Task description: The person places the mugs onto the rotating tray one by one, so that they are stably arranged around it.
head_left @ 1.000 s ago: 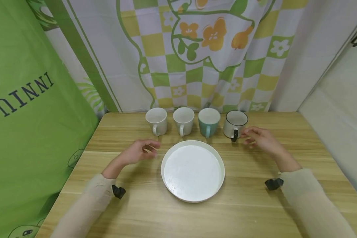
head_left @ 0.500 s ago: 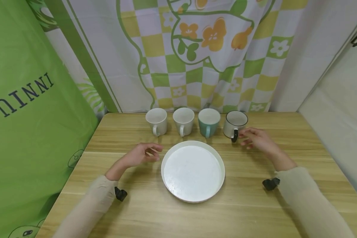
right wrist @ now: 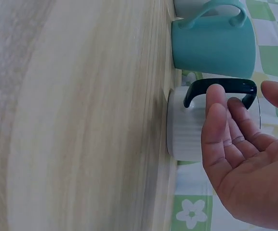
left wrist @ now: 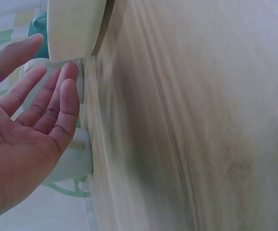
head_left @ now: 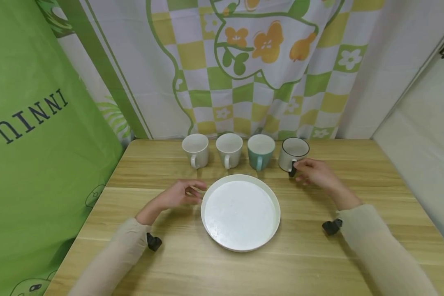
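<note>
My right hand (head_left: 315,174) is at the black handle (right wrist: 225,85) of a white mug (head_left: 294,149) with a dark rim, the rightmost in a row. In the right wrist view its fingers bend loosely beside the handle; the thumb stands apart on the far side. Whether the fingertips touch the handle I cannot tell. Beside the left rim of a round white tray (head_left: 240,213) hovers my left hand (head_left: 179,193), fingers loosely spread, holding nothing. A teal mug (head_left: 260,152) and two white mugs, one in the middle (head_left: 229,151) and one at left (head_left: 195,151), complete the row.
The wooden table (head_left: 244,271) bears the mugs along its back edge and the tray in front of them. A patterned curtain (head_left: 244,74) hangs right behind the mugs, and green cloth (head_left: 33,164) borders the left side.
My right hand has moved left, from beside the mug to its black handle. My left hand has moved right, closer to the tray's rim. Mugs and tray stay in place.
</note>
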